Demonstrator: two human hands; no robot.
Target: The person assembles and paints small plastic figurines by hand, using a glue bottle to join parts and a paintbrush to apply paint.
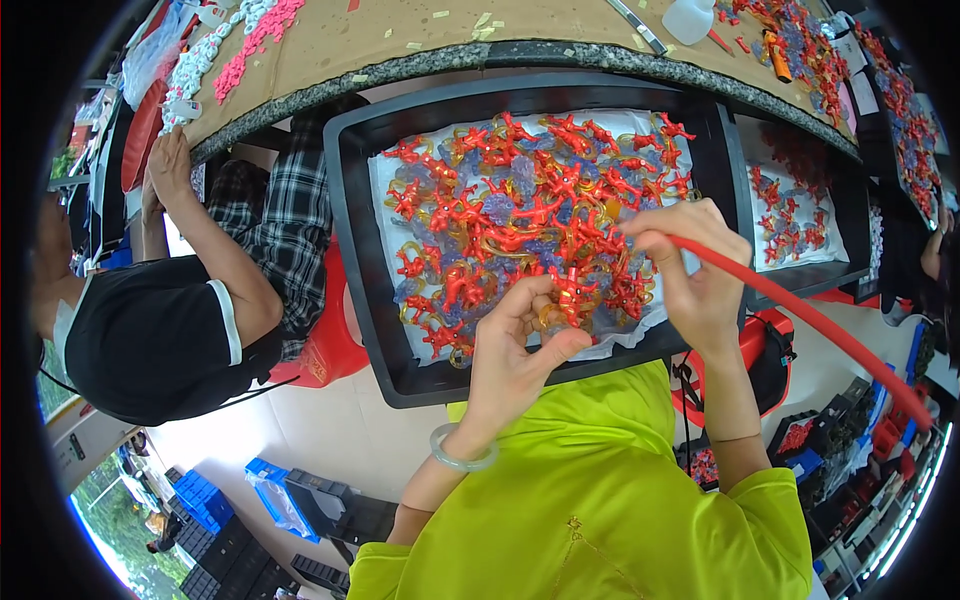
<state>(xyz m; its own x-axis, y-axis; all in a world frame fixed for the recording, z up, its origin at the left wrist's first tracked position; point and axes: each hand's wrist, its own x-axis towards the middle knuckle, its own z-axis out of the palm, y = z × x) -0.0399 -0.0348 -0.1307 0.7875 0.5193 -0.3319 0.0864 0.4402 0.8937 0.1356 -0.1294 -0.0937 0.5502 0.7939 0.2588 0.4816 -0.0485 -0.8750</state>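
Note:
My left hand is closed, with a small red figurine with translucent parts between its thumb and fingers. In my right hand is a long red rod, pinched near its thin end and slanting out to the lower right. The fingers partly hide the rod's tip, beside the figurine. Both hands are over a large black tray. White lining covers its inside, and many red, amber and purple translucent figurines lie heaped on it.
Beyond the tray is a stone-edged workbench with white and pink small pieces at left and more figurines at right. A second black tray stands right. At left, a person in black sits on a red stool.

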